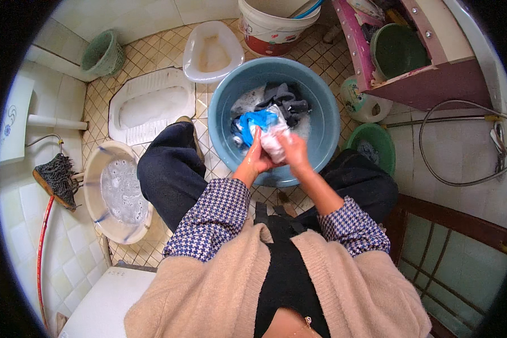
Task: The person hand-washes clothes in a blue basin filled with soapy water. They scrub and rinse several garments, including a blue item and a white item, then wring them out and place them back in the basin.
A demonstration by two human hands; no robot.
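Observation:
Both hands are over a large blue plastic basin (327, 91) that stands between the knees. Wet white and pale pink cloth (273, 145) is bunched between my left hand (257, 156), which grips it from the left and below, and my right hand (295, 153), blurred, closed on its right side. Bright blue cloth (255, 120) hangs beside my left fingers and joins or touches the white part; which, I cannot tell. Dark grey clothes (285, 99) lie in sudsy water (247, 101) at the basin's far side.
At the left stands a cream basin (91, 203) of foamy water, near a squat toilet (152, 105). A white plastic tub (213, 50) and a paint bucket (274, 31) are beyond. To the right are a plastic jug (365, 101), a green basin (386, 145) and a shower hose (422, 148).

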